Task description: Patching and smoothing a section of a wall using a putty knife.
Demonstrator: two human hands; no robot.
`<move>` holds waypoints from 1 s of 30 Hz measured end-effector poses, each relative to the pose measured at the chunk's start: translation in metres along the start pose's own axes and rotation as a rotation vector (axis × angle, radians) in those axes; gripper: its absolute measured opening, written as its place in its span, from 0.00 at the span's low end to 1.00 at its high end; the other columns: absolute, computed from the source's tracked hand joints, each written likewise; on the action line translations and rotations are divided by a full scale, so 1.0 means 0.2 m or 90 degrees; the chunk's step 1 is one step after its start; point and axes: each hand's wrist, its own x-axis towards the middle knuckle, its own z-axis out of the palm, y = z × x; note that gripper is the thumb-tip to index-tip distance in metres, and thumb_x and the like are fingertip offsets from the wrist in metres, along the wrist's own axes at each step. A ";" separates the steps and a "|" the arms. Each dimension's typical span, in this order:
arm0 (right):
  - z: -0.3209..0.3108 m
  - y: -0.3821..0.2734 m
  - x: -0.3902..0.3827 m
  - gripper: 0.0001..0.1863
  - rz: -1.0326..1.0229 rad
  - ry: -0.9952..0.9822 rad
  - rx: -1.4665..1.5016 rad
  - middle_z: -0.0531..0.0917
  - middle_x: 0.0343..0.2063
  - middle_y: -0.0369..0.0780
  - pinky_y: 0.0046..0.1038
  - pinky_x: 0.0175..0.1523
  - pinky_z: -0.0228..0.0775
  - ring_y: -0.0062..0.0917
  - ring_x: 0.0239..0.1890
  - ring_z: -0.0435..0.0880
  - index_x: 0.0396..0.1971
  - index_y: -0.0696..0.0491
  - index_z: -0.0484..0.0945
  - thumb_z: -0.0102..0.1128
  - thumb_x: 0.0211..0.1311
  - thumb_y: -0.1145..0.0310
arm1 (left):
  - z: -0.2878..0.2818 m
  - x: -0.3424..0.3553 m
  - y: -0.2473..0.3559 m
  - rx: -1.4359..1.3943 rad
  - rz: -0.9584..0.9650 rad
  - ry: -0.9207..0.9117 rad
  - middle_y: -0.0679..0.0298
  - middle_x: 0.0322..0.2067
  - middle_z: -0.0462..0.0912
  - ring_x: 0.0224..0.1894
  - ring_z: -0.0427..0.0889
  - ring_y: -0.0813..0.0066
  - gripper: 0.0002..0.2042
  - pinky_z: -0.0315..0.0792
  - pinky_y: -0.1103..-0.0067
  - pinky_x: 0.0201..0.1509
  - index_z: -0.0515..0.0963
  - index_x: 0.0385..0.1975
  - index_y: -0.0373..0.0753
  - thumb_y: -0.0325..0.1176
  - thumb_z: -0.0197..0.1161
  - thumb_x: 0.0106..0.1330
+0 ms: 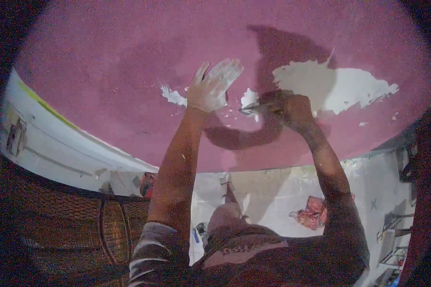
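Observation:
My left hand [213, 88], coated with white dust, rests against the pink painted wall [187, 28] with its fingers stretched out. To the right, my right hand [299, 112] is closed round a scraper. The scraper's thin blade [250, 112] points left at the wall, just below a small bare white patch [249, 98]. Another small white patch [175, 97] lies left of my left hand. A large ragged patch [364, 88] of exposed white spreads right of my right hand, partly in shadow. Most of the scraper's handle is hidden in my fist.
Brown wicker furniture [67, 229] stands at the lower left, near a white panel [57, 148]. Red patterned cloth [313, 214] lies on the pale floor [273, 213] below. A metal-framed stand [392, 239] is at the lower right. My shadow falls across the wall.

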 end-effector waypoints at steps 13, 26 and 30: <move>-0.02 -0.09 -0.16 0.08 0.265 0.055 0.013 0.84 0.24 0.38 0.27 0.29 0.72 0.30 0.24 0.83 0.27 0.50 0.84 0.71 0.46 0.64 | 0.03 0.01 -0.02 0.023 -0.007 0.055 0.71 0.61 0.68 0.63 0.67 0.73 0.30 0.51 0.59 0.66 0.69 0.59 0.54 0.30 0.56 0.50; -0.03 -0.12 -0.14 0.11 0.295 0.031 0.088 0.84 0.25 0.42 0.26 0.30 0.72 0.28 0.24 0.84 0.32 0.47 0.85 0.70 0.47 0.62 | 0.04 -0.01 -0.02 0.084 0.008 0.061 0.72 0.61 0.68 0.60 0.69 0.73 0.29 0.51 0.60 0.66 0.70 0.58 0.54 0.31 0.56 0.49; 0.06 -0.04 -0.19 0.10 0.288 0.011 0.061 0.83 0.23 0.41 0.27 0.29 0.71 0.31 0.22 0.82 0.29 0.47 0.85 0.69 0.47 0.60 | 0.05 0.01 -0.01 0.053 0.008 0.094 0.71 0.61 0.68 0.59 0.70 0.73 0.29 0.51 0.60 0.66 0.71 0.58 0.54 0.32 0.57 0.49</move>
